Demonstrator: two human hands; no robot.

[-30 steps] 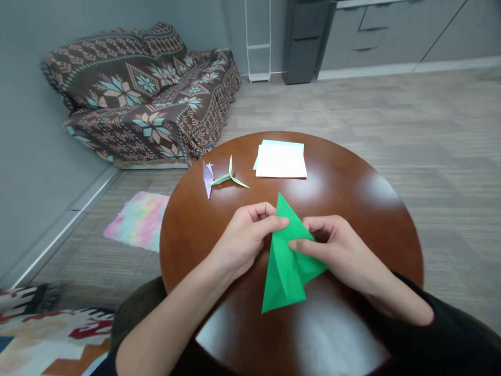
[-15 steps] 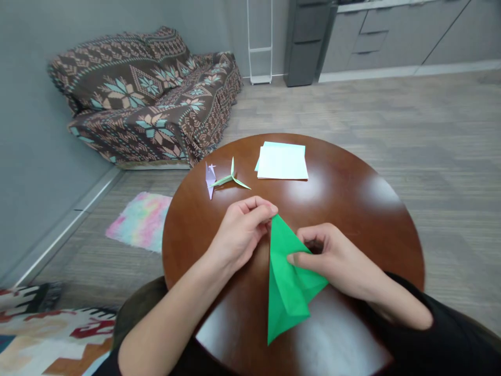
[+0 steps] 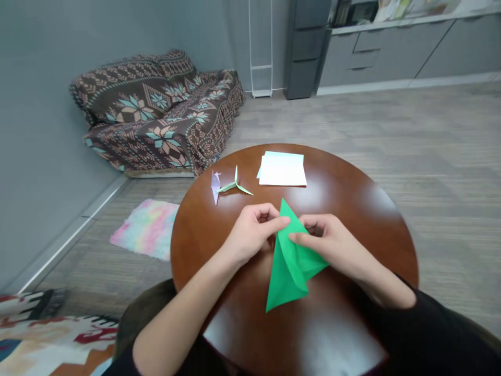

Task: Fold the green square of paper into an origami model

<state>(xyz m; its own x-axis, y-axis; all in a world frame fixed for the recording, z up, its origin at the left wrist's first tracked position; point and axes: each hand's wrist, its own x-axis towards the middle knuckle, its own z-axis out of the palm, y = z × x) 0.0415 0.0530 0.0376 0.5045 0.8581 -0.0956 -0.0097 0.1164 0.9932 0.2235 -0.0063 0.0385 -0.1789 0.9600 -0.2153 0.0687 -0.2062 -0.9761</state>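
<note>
A partly folded sheet of green origami paper (image 3: 291, 266) is held up over the round table, its narrow tip pointing away from me. My left hand (image 3: 258, 230) pinches its left edge just below the tip, thumb on top and fingers behind. From the other side, my right hand (image 3: 329, 240) grips the paper near its middle, the thumb lying on the front layer. A loose flap hangs toward me at the lower end. The fingers behind the paper are partly hidden.
On the brown table (image 3: 352, 209), a purple folded paper piece (image 3: 215, 187) and a pale green three-pointed one (image 3: 235, 185) lie at the left. A stack of light paper sheets (image 3: 282, 169) lies at the back. Beyond stands a sofa (image 3: 156, 115) with a patterned cover.
My left hand has slid from the paper's tip down onto its left edge, leaving the tip free. The paper's lower end has shifted away from me. The camera view has tilted up slightly.
</note>
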